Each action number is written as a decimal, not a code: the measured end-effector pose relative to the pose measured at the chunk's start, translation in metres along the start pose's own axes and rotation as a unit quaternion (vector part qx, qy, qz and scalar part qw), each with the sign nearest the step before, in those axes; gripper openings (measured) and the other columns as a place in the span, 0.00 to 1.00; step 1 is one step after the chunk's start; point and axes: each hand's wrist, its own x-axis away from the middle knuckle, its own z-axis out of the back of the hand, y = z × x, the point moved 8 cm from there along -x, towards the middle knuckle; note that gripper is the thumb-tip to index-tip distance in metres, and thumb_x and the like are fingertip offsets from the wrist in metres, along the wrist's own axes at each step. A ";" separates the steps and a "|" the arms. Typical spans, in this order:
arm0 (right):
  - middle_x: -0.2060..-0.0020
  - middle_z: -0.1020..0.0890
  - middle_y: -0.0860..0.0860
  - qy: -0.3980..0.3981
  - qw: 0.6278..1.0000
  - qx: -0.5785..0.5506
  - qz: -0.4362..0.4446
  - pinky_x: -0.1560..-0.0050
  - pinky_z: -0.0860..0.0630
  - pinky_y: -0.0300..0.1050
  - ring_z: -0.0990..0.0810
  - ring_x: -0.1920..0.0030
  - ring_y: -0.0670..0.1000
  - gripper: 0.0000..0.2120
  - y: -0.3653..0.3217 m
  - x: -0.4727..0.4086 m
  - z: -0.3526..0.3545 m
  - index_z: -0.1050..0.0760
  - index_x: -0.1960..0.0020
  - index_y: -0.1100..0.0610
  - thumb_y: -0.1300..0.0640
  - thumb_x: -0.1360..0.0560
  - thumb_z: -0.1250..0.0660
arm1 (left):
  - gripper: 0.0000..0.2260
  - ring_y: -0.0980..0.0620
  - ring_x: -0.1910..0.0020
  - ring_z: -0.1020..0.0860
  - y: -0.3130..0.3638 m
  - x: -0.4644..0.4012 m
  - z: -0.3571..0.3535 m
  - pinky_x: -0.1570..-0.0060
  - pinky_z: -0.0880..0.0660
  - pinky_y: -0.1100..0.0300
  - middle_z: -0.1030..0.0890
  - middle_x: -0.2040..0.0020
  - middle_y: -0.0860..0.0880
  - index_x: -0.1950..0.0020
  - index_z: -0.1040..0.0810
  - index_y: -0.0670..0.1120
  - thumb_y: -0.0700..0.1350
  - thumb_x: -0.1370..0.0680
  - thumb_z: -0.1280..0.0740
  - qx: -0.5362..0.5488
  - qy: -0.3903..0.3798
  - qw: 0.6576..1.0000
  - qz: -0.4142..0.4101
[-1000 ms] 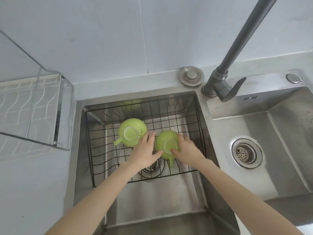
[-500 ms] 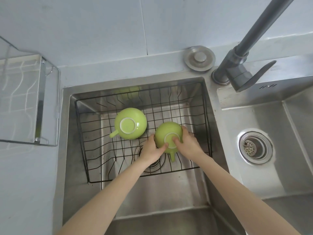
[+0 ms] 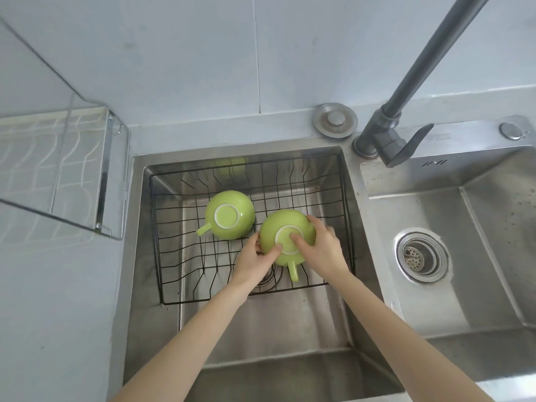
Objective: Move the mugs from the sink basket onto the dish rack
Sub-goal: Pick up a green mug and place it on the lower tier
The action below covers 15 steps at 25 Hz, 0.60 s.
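Two green mugs are upside down over a black wire sink basket (image 3: 162, 233) in the left basin. The right mug (image 3: 278, 227) is held from both sides, its handle pointing toward me: my left hand (image 3: 255, 262) grips its left side and my right hand (image 3: 322, 250) its right side, thumbs on the base. It looks lifted a little off the wires. The left mug (image 3: 230, 214) rests in the basket, handle to the lower left, just apart from the held one. The metal dish rack (image 3: 58, 175) stands on the counter to the left.
A dark faucet (image 3: 388, 140) rises between the two basins, its spout passing overhead to the upper right. The right basin (image 3: 478, 256) has a strainer drain (image 3: 420, 256). A round metal cap (image 3: 335, 120) sits behind the left basin. A tiled wall is behind.
Both hands have closed around the right mug, my left hand shifting from beside the left mug onto it. The mug appears raised slightly. The left mug has not moved.
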 end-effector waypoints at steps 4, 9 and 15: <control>0.42 0.31 0.58 0.013 0.999 -0.026 0.030 0.44 0.34 0.42 0.29 0.42 0.57 0.28 -0.025 0.039 0.005 0.38 0.31 0.51 0.48 0.28 0.34 | 0.18 0.62 0.59 0.25 0.013 0.036 0.025 0.55 0.26 0.62 0.22 0.51 0.51 0.38 0.30 0.49 0.46 0.27 0.33 0.026 0.006 0.998 -0.061; 0.45 0.30 0.55 0.012 0.997 -0.034 0.069 0.46 0.33 0.40 0.29 0.47 0.51 0.26 -0.059 0.087 -0.001 0.35 0.34 0.51 0.46 0.29 0.33 | 0.24 0.61 0.58 0.21 0.013 0.085 0.068 0.64 0.26 0.74 0.24 0.50 0.57 0.35 0.33 0.52 0.45 0.29 0.30 0.003 -0.043 0.988 -0.146; 0.45 0.28 0.54 0.005 0.994 -0.020 0.109 0.47 0.33 0.41 0.27 0.45 0.52 0.26 -0.098 0.136 -0.028 0.35 0.34 0.51 0.43 0.29 0.35 | 0.30 0.65 0.58 0.23 -0.001 0.132 0.122 0.63 0.28 0.78 0.27 0.47 0.56 0.33 0.38 0.56 0.44 0.31 0.28 -0.019 -0.024 0.977 -0.212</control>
